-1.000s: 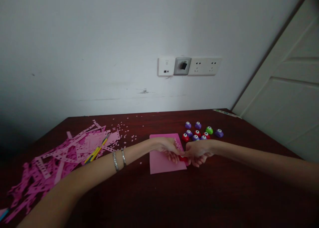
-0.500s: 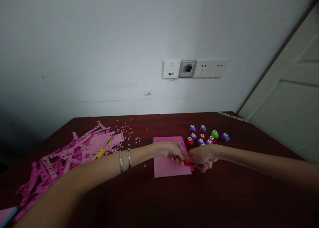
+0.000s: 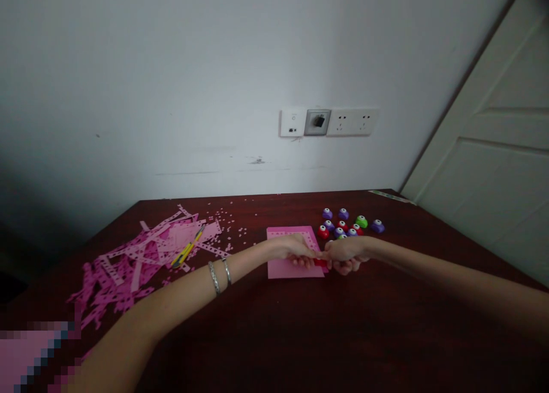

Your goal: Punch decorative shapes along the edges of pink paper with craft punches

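Observation:
Both my hands meet above a small stack of pink paper on the dark table. My left hand, with two bracelets on its wrist, is closed on a strip of pink paper with a row of punched holes. Its fingertips reach the red craft punch at the stack's right side. My right hand is wrapped round that punch, covering most of it. Just behind it, several purple, red and green craft punches with eye-like tops stand in a cluster.
On the left lies a heap of punched pink strips with a yellow cutter knife on it. Tiny pink cut-outs are scattered beside it. A patterned strip lies by the back right edge, below a wall with sockets.
The camera view has shifted a little, so the table things sit slightly higher. Both hands stay together at the red punch over the pink paper, with hardly any change of grip.

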The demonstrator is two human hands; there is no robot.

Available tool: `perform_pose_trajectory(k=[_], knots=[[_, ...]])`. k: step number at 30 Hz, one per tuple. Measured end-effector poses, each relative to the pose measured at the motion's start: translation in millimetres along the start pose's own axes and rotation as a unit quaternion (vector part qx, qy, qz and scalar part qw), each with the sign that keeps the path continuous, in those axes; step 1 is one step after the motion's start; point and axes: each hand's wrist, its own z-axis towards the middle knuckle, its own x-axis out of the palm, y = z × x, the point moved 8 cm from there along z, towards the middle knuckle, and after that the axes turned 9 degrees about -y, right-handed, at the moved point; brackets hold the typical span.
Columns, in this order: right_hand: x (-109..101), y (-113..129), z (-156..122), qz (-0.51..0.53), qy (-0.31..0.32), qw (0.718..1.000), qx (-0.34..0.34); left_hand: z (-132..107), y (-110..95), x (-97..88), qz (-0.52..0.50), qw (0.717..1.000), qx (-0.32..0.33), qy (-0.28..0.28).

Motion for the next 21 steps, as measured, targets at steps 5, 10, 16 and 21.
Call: perform_pose_trajectory(k=[5, 10, 16, 21], knots=[[-2, -1, 2, 0.035, 0.034, 0.999, 0.003, -5, -2, -1.9, 0.005, 0.999, 0.008, 0.034], [-9, -9, 2, 0.039, 0.015, 0.999, 0.023, -8, -1, -12.0, 0.031, 0.999, 0.016, 0.028], [-13, -11, -1, 0.080, 0.012, 0.997, -0.008, -12, -1, -10.5, 0.025, 0.997, 0.032, 0.067], [-10, -8, 2, 0.069, 0.028, 0.997, -0.022, -7, 0, -3.6, 0.014, 0.995, 0.027, 0.091]])
